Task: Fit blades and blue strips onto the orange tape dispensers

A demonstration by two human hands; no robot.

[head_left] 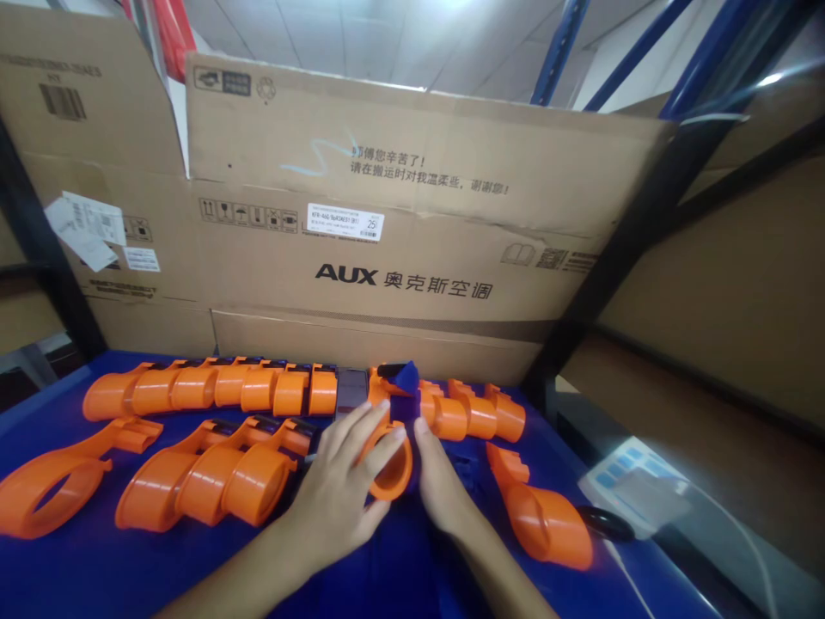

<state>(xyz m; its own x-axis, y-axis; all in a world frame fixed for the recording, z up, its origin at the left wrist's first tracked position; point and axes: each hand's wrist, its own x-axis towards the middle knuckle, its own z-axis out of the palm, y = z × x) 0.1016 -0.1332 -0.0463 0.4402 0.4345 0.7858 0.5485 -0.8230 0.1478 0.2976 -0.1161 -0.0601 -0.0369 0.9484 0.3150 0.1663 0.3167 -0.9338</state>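
My left hand [345, 481] curls over an orange plastic ring with a stem [403, 471], thumb below and fingers across its top; the ring's round opening faces me. Just right of it, my right hand [442, 477] is held upright along a dark blue block [405, 406], with most of its fingers hidden. Above the block shows a blue wedge-shaped piece [406, 376] with a black part beside it. Whether the ring's stem sits in the block I cannot tell.
Orange ring parts [193, 389] with black ends line the back of the blue table [77, 576]. Several more [258, 481] lie left, and one [551, 524] lies right near a black oval object [606, 522] and a white-and-blue packet [635, 486]. A cardboard sheet [271, 284] stands behind.
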